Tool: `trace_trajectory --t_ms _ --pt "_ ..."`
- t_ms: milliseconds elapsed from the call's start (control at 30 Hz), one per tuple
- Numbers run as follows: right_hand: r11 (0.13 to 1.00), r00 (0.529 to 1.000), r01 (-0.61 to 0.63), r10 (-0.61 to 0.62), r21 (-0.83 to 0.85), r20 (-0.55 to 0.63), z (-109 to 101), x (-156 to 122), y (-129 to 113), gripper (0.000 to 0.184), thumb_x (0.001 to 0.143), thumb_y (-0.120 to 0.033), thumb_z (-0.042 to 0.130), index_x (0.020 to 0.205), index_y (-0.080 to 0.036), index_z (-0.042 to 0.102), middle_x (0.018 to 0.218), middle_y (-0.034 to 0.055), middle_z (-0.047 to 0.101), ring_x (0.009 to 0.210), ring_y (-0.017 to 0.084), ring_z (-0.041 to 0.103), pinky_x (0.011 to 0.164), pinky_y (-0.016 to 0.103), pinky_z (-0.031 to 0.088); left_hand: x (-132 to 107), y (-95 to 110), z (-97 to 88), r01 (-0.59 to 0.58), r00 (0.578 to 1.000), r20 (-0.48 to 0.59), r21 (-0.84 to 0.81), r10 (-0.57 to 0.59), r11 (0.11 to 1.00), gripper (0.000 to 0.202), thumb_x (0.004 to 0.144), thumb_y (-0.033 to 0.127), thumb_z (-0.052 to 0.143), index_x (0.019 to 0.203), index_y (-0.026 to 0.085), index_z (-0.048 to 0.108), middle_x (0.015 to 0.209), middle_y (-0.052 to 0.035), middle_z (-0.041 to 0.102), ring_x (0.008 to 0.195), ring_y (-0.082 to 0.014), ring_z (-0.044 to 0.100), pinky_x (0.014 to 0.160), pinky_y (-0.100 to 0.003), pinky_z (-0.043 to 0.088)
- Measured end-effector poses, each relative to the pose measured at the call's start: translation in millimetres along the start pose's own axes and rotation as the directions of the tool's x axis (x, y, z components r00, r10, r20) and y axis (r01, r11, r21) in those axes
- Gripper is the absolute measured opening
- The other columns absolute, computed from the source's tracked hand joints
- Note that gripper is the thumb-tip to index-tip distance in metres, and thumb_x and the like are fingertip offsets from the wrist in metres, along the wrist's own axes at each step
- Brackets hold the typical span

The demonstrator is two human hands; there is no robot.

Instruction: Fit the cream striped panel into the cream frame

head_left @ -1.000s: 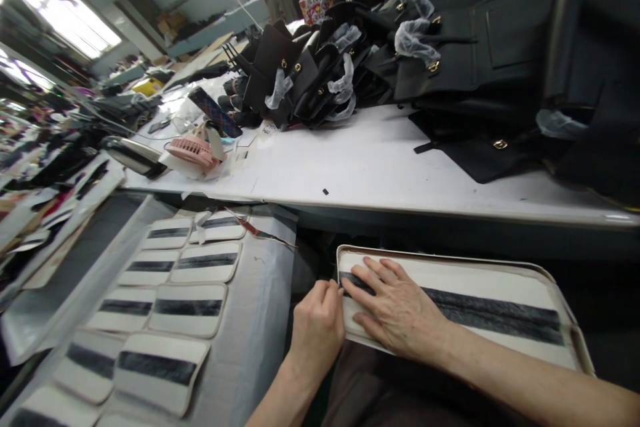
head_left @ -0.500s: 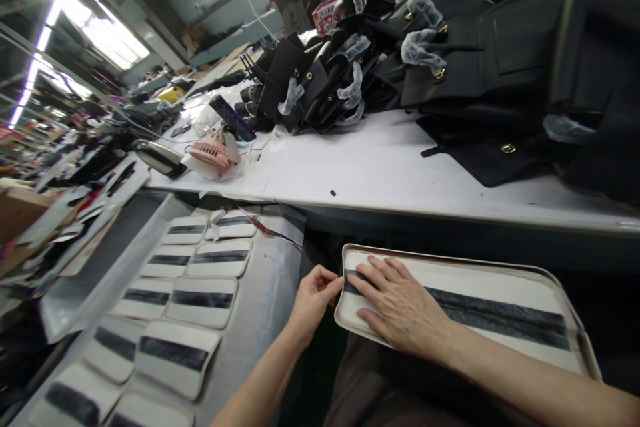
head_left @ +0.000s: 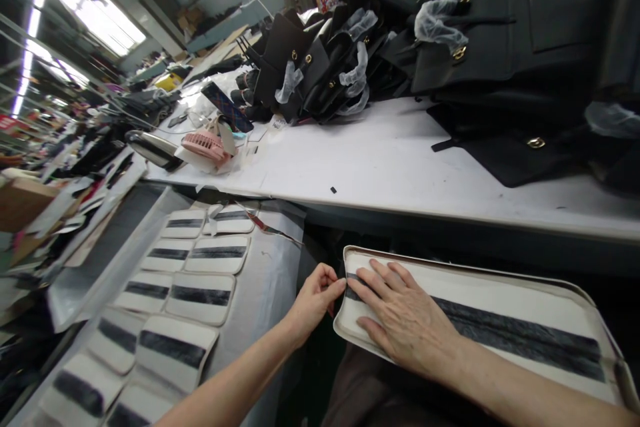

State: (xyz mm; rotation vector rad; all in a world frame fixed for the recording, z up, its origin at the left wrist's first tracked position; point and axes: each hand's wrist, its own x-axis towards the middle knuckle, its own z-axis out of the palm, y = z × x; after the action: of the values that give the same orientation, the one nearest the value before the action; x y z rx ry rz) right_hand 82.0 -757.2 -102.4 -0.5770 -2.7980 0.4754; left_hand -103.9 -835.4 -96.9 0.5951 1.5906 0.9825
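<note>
A long cream bag panel (head_left: 510,303) with a raised rim and a dark stripe along its middle lies over my lap, below the table edge. My right hand (head_left: 400,307) rests flat on its left part, fingers spread, covering some of the stripe. At the panel's short left edge, my left hand (head_left: 317,297) has thumb and forefinger pinched together on the rim, level with the stripe. The other left fingers are curled. Whether a small piece sits inside that pinch is hidden.
Smaller cream panels with dark stripes (head_left: 200,290) lie in two rows on a grey-covered surface (head_left: 255,300) at left. On the white table (head_left: 390,153) are black handbags (head_left: 465,47), a pink fan (head_left: 205,147) and a phone-like plaid object (head_left: 227,107). People stand behind.
The view has shifted slightly, and the panel's right end appears farther right and lower. Both hands keep nearly the same places on the panel.
</note>
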Motion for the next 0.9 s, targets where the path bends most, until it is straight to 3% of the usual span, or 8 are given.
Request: trace_trajectory --t_ms 133,300,400,567,767,900 --pt "1.000 1.000 0.006 -0.006 -0.018 -0.009 1.3 0.4 1.5 0.061 0.095 -0.050 0.044 0.147 -0.020 0.032 0.142 0.0041 0.047 0.134 0.028 0.033 0.111 0.048 0.020 5.0 -7.9 3.0 -0.022 1.000 -0.010 -0.019 0.022 1.000 0.034 0.081 0.046 0.064 0.083 0.020 0.041 0.065 0.0074 0.041 0.054 -0.0068 0.036 0.048 -0.020 0.026" --pt "0.990 0.994 0.092 -0.098 -0.105 -0.049 5.1 0.5 8.6 0.060 0.093 -0.038 0.046 0.148 -0.017 0.032 0.142 0.0097 0.047 0.131 0.032 0.037 0.105 0.054 0.024 10.6 -24.6 15.5 -0.214 0.964 -0.175 -0.070 0.199 0.974 0.035 0.080 0.041 0.068 0.077 0.018 0.043 0.067 0.0062 0.037 0.064 -0.0080 0.033 0.061 -0.022 0.029" --pt "0.982 0.987 0.128 -0.140 -0.139 -0.080 8.5 0.9 14.4 0.062 0.091 -0.041 0.047 0.147 -0.019 0.032 0.139 0.0106 0.050 0.127 0.033 0.040 0.101 0.055 0.028 14.0 -27.0 22.1 -0.263 0.944 -0.238 -0.123 0.229 0.957 0.036 0.078 0.042 0.069 0.074 0.018 0.043 0.068 0.0059 0.038 0.065 -0.0085 0.032 0.061 -0.024 0.028" --pt "0.983 0.986 0.125 -0.138 -0.135 -0.095 9.3 0.1 19.1 0.064 0.092 -0.049 0.043 0.148 -0.021 0.028 0.139 0.0111 0.050 0.127 0.032 0.042 0.098 0.052 0.034 17.4 -32.2 25.0 -0.278 0.939 -0.248 -0.144 0.238 0.950 0.038 0.074 0.045 0.071 0.073 0.018 0.044 0.065 0.0061 0.040 0.062 -0.0088 0.032 0.057 -0.025 0.026" --pt "0.999 0.998 0.038 -0.038 0.006 -0.050 2.0 -0.4 19.2 0.062 0.093 -0.051 0.042 0.148 -0.027 0.025 0.144 0.0058 0.045 0.129 0.027 0.041 0.102 0.049 0.036 20.6 -42.1 19.6 -0.326 0.897 -0.284 0.090 0.338 0.941 0.038 0.075 0.051 0.069 0.076 0.020 0.049 0.065 0.0061 0.044 0.061 -0.0092 0.036 0.056 -0.024 0.028" --pt "0.957 0.998 -0.057 0.062 0.284 -0.008 -8.7 -2.0 21.7 0.056 0.094 -0.051 0.042 0.146 -0.033 0.030 0.143 0.0045 0.046 0.134 0.028 0.037 0.110 0.056 0.029 19.6 -36.9 13.6 -0.292 0.926 -0.210 0.135 0.315 0.947 0.040 0.073 0.054 0.069 0.075 0.020 0.049 0.063 0.0062 0.045 0.060 -0.0094 0.038 0.054 -0.024 0.028"
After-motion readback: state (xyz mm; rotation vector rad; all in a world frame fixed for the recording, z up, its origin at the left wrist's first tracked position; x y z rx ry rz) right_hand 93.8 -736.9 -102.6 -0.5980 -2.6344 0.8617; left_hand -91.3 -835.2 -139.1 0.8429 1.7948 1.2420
